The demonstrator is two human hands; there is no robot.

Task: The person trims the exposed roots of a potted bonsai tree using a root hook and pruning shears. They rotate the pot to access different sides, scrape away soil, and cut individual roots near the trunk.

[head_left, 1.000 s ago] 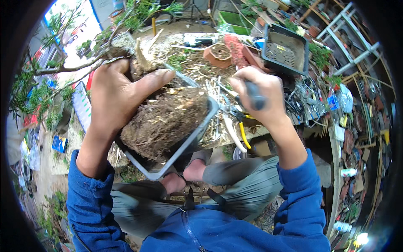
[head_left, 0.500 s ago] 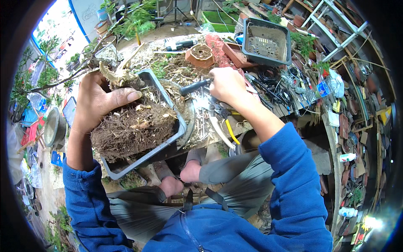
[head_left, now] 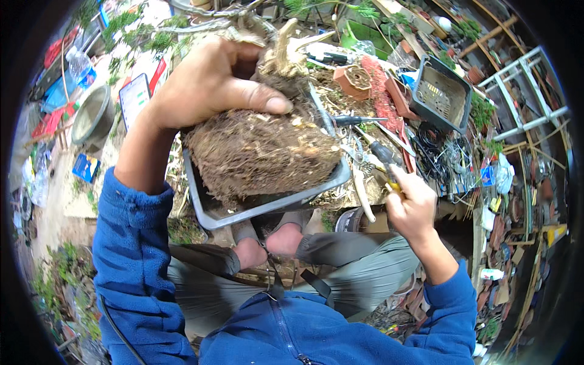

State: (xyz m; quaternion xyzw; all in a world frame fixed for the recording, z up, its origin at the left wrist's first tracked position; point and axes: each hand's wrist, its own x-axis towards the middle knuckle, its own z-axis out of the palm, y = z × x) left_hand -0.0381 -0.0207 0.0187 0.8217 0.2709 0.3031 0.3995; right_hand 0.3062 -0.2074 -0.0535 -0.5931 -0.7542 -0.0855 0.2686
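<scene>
My left hand (head_left: pixel 219 85) is wrapped round the gnarled pale trunk (head_left: pixel 283 52) of an uprooted plant, thumb pressed at its base. Below it the brown fibrous root ball (head_left: pixel 255 161) hangs tilted over a grey plastic tub (head_left: pixel 213 219); whether it touches the tub inside is unclear. My right hand (head_left: pixel 407 201) is closed on a yellow-handled tool (head_left: pixel 393 182) beside the tub's right end; its head is hard to make out. A black-handled tool (head_left: pixel 347 120) lies on the littered bench above that hand, and pale curved handles (head_left: pixel 365 204) lie just left of it.
A dark perforated tray (head_left: pixel 441 97), a terracotta pot (head_left: pixel 353 82) and red granules (head_left: pixel 377 85) sit at the back right. A phone (head_left: pixel 134 97) and grey bowl (head_left: pixel 91 115) are at left. Cables (head_left: pixel 432 155) and a metal ladder (head_left: pixel 523 91) are at right. My feet (head_left: pixel 283 237) are below.
My left hand and the root ball have risen and shifted right. My right hand has let go of the black-handled tool, moved down and right, and taken hold of a yellow-handled tool.
</scene>
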